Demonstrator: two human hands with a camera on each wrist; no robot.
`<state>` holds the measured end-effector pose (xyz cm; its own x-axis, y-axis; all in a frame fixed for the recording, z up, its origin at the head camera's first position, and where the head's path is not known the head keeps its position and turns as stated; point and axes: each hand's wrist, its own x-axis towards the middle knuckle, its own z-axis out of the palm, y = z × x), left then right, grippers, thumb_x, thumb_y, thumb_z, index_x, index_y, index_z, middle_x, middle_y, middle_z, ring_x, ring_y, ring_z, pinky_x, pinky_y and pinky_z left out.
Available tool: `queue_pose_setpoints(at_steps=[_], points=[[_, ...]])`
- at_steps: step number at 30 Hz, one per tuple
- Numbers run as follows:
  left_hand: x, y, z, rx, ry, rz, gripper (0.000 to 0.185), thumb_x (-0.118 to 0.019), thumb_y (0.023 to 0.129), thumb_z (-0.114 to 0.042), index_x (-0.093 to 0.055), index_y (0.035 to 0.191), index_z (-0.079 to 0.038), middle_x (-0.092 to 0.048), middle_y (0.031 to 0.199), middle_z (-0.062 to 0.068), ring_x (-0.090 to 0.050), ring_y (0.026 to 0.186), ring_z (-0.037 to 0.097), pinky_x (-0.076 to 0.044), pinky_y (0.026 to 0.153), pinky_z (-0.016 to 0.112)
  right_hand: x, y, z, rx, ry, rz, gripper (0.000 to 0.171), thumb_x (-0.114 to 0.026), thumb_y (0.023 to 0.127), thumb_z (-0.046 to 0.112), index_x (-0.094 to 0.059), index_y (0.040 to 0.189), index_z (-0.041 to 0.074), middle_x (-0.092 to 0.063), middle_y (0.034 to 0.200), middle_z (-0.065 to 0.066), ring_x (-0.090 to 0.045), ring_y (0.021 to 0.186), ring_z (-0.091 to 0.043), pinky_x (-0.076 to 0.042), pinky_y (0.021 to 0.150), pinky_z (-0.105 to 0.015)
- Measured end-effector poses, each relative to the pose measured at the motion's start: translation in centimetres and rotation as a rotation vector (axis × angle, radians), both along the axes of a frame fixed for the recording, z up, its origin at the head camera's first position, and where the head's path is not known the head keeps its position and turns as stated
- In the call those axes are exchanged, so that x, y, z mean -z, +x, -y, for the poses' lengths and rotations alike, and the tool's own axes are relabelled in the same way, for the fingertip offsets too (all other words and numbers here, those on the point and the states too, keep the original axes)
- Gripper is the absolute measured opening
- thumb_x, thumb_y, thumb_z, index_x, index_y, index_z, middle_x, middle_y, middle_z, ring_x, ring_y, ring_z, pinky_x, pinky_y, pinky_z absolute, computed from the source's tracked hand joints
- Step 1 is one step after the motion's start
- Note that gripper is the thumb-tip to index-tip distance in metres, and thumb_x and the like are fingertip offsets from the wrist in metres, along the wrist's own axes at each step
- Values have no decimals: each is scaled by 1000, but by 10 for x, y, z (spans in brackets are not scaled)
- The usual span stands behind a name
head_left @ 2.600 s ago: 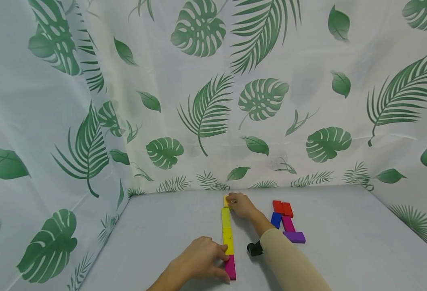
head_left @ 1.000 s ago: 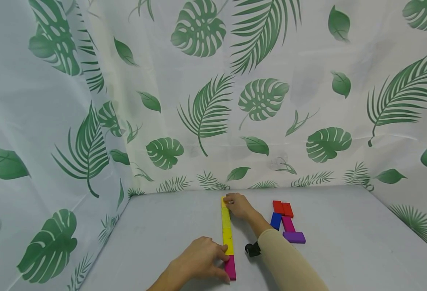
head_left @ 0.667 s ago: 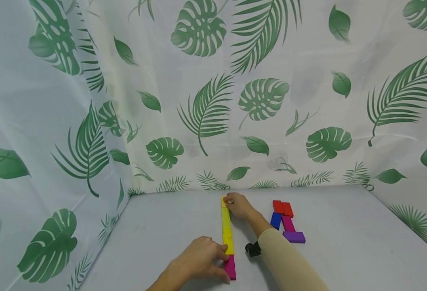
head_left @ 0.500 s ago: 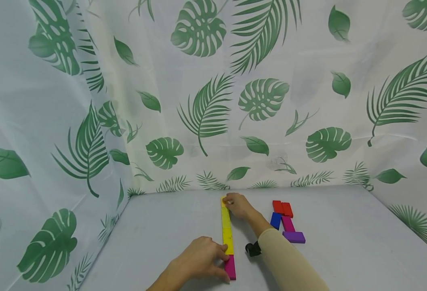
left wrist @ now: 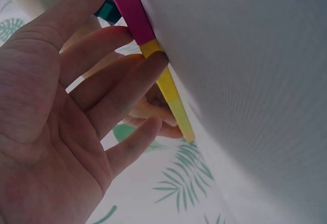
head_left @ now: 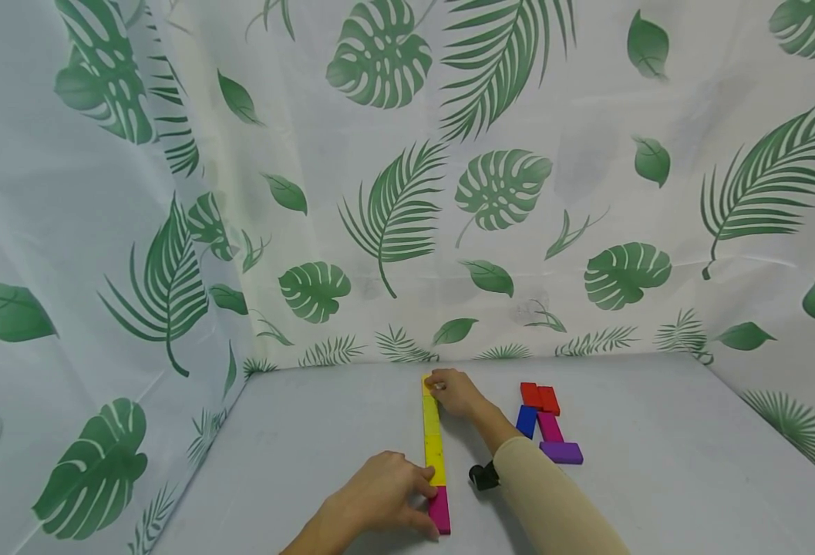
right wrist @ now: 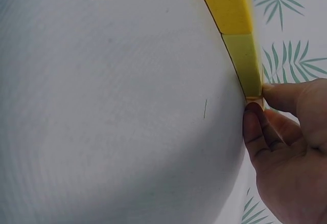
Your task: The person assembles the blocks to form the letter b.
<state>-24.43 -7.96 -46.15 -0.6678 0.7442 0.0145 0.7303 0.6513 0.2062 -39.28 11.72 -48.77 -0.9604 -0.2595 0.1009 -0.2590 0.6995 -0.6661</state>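
A straight row of blocks (head_left: pixel 434 451) runs from the table's (head_left: pixel 310 455) near edge toward its far edge. The left hand (head_left: pixel 384 493) lies with relaxed, straight fingers touching the near yellow and magenta blocks; the right hand (head_left: pixel 454 391) pinches the last orange block (head_left: pixel 426 383) at the far end. A sideways nudge from either hand would likely bend the line or open gaps. Spare blocks (head_left: pixel 544 422) lie nearby toward the right edge.

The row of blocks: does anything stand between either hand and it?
Nothing visible does. The left hand touches the row of blocks at its near magenta end, and the right hand pinches the far yellow block.
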Motion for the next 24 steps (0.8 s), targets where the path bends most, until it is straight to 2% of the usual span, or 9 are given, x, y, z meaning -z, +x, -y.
queue_pose_setpoints(at_steps=[4, 10, 16, 20, 24], points=[[0, 0, 0, 4, 2, 1, 48, -85, 77, -61, -81, 115, -32, -75, 126, -10, -70, 111, 1, -55, 96, 26, 1, 0, -1, 2, -2, -13, 28, -63, 102, 4, -72, 128, 3, -57, 150, -20, -58, 134, -40, -49, 110, -53], [1, -1, 1, 13, 8, -13, 48, -85, 77, -62, -81, 115, -32, -75, 126, -10, -70, 110, 0, -55, 95, 25, -4, 2, -3, 8, -13, -12, 35, -62, 102, 8, -66, 136, 2, -55, 151, -21, -48, 144, -41, -38, 119, -58], [0, -1, 1, 20, 6, -30, 48, -85, 77, -62, -82, 114, -31, -75, 126, -9, -70, 112, 1, -55, 94, 25, -8, 6, -9, -2, -22, -18, 37, -54, 104, 3, -63, 139, 1, -55, 152, -21, -46, 146, -41, -36, 120, -58], [1, -1, 1, 36, 5, -52, 48, -85, 77, -63, -82, 114, -31, -75, 125, -9, -70, 111, 1, -55, 94, 25, -9, 8, -14, -11, -12, -57, 38, -49, 105, 2, -63, 140, 2, -55, 152, -19, -47, 146, -39, -36, 120, -57], [1, 0, 2, 52, 5, -89, 49, -84, 77, -64, -82, 113, -32, -75, 125, -8, -70, 111, 2, -55, 93, 24, -14, 15, -17, -12, -42, -94, 37, -52, 105, 3, -61, 141, 3, -56, 151, -17, -53, 139, -38, -42, 116, -57]])
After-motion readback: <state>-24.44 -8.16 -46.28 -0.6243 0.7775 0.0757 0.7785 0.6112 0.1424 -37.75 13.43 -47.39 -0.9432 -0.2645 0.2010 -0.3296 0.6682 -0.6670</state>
